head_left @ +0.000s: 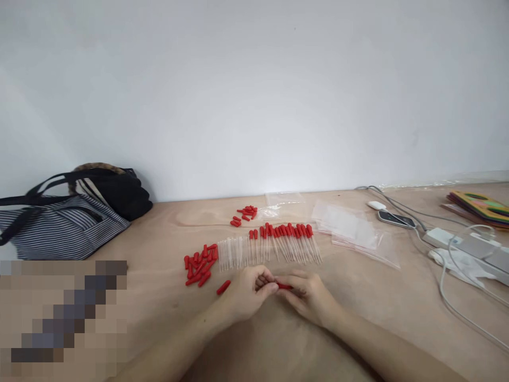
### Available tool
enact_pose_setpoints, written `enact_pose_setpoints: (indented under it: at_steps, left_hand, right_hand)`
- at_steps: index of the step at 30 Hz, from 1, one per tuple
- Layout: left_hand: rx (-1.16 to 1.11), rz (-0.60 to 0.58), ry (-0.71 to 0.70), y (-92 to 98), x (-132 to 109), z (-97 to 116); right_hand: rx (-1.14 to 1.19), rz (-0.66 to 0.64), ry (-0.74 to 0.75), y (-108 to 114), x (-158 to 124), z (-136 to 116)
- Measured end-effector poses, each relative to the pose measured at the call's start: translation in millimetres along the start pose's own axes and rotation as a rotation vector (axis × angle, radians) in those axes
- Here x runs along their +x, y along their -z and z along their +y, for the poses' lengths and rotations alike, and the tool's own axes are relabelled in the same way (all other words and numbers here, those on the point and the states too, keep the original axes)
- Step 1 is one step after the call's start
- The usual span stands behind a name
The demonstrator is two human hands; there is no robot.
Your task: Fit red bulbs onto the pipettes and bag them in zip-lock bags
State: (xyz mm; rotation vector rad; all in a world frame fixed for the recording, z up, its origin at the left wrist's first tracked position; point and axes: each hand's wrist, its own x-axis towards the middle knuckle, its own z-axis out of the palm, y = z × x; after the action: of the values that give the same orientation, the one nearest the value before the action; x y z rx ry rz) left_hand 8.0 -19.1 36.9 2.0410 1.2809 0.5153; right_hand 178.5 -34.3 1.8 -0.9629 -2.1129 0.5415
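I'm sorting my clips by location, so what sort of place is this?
Probably an informal work table, at home or in a small workshop: loose red caps and clear tubes share it with a striped bag.

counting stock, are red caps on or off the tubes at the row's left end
Off: those tubes show clear tops; red caps start farther right.

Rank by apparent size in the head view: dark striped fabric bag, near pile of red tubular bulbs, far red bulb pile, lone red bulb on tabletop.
Striped bag
Near pile
Far pile, perhaps shrunk by distance
Lone bulb
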Motion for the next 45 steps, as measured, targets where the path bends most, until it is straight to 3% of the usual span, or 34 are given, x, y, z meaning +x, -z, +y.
enact_pose_setpoints:
  at_steps: [2, 4, 5, 8, 14, 20, 24, 26, 28, 29, 31, 35, 37, 41, 43, 45]
  left_hand:
    - [0.230, 0.123, 0.034, 18.1, 8.7, -7.8]
    - [0.538, 0.299, 0.171, 39.7, 18.8, -19.6]
    - [0.640, 0.303, 0.294, 49.4, 23.8, -26.0]
    - [0.696, 0.273, 0.425, 67.1, 36.2, -42.6]
    - [0.717, 0.208, 0.507, 65.3, 46.4, -51.7]
    - [0.731, 0.211, 0.533, 65.1, 52.5, -46.0]
    - [0.749, 0.261, 0.471, 66.2, 39.6, -36.1]
    - [0.698, 0.187, 0.304, 67.2, 21.4, -32.4]
    - [0.506, -0.121, -0.003, 68.1, -1.3, -30.9]
    - [0.427, -0.216, -0.059, 68.1, -12.7, -30.6]
    - [0.308, -0.350, -0.080, 67.3, -32.2, -29.2]
    - [0.241, -0.463, 0.006, 66.7, -48.7, -24.6]
    - [0.290, -0.342, 0.070, 71.0, -44.5, -28.5]
    - [0.439, 0.164, 0.180, 89.7, -21.9, -58.3]
    - [0.506, 0.264, 0.243, 98.2, -11.4, -76.1]
    - [0.550, 0.279, 0.252, 102.1, -4.6, -87.9]
  right_hand:
    - [-0.016, 0.047, -0.045, 1.0, 0.0, 4.2]
    - [-0.036, 0.080, -0.083, 2.2, 0.1, 7.9]
    - [-0.046, 0.082, -0.093, 2.7, 0.1, 8.8]
    - [-0.044, 0.039, -0.069, 2.9, -0.1, 7.6]
    - [-0.029, -0.059, -0.008, 2.1, -0.1, 2.4]
    - [-0.009, -0.040, -0.019, 3.0, -0.1, 5.6]
    - [0.005, -0.044, -0.010, 4.1, -0.6, 3.3]
    - [0.005, -0.049, -0.005, 4.9, -0.6, 2.1]
    - [0.006, -0.051, -0.010, 5.7, -0.2, 2.3]
    - [0.004, -0.050, -0.014, 5.9, 0.1, 2.9]
    - [0.002, -0.041, -0.017, 6.3, 0.6, 4.6]
    - [0.004, -0.026, -0.021, 6.6, 0.9, 6.9]
    - [0.005, -0.020, -0.023, 6.7, 0.6, 7.0]
    - [0.010, -0.015, -0.024, 6.5, 0.1, 7.7]
    - [0.007, -0.016, -0.023, 6.2, 0.0, 8.8]
    - [-0.003, -0.018, -0.018, 5.9, 0.1, 10.0]
